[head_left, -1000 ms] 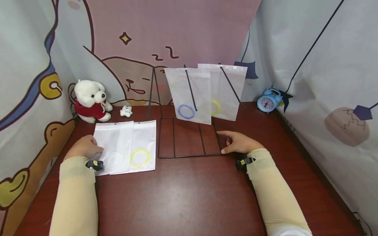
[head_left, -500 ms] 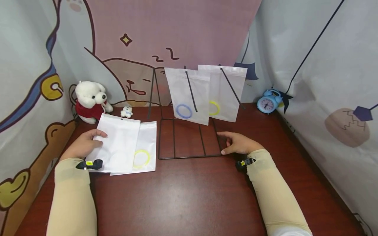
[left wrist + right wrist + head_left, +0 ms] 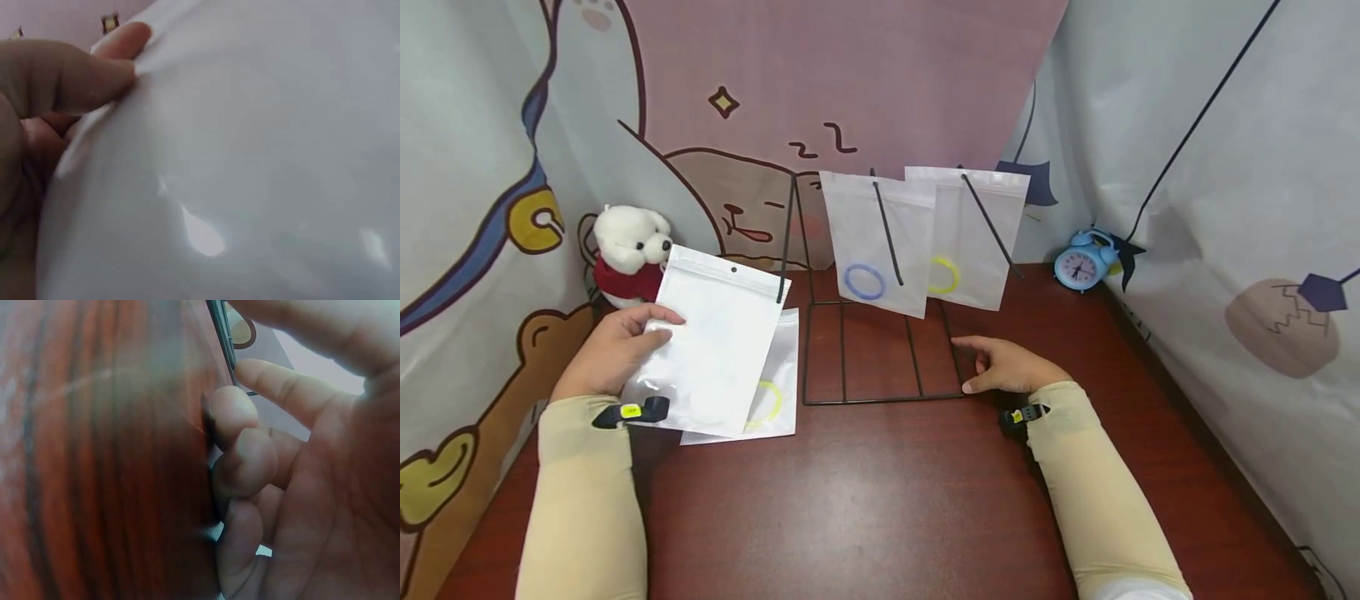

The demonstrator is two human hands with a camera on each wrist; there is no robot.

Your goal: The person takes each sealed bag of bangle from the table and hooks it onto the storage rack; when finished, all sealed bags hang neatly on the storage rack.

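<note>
On the left, the grip of the left hand (image 3: 613, 354) pinches one bag (image 3: 711, 346), which partly hides another bag (image 3: 781, 371) on the counter (image 3: 865, 492). Past a bare hook (image 3: 786, 242), two bags (image 3: 871, 242) hang from the rack (image 3: 887, 400): half done, it seems, two left; the right hand (image 3: 1011, 365) touches the rack's side, pinching or not I cannot tell

Plain white is now flashed by the held bag (image 3: 718, 342), while the white bag beneath (image 3: 786, 346) is marked by a yellow ring (image 3: 778, 402). On the black rack (image 3: 842, 354), two white bags (image 3: 850, 217) are brightened by a blue ring (image 3: 867, 297) and a second yellow ring (image 3: 957, 275), the red-brown table (image 3: 887, 500) is streaked dark, the backdrop (image 3: 887, 75) patterned with pink and tan cartoons.
</note>
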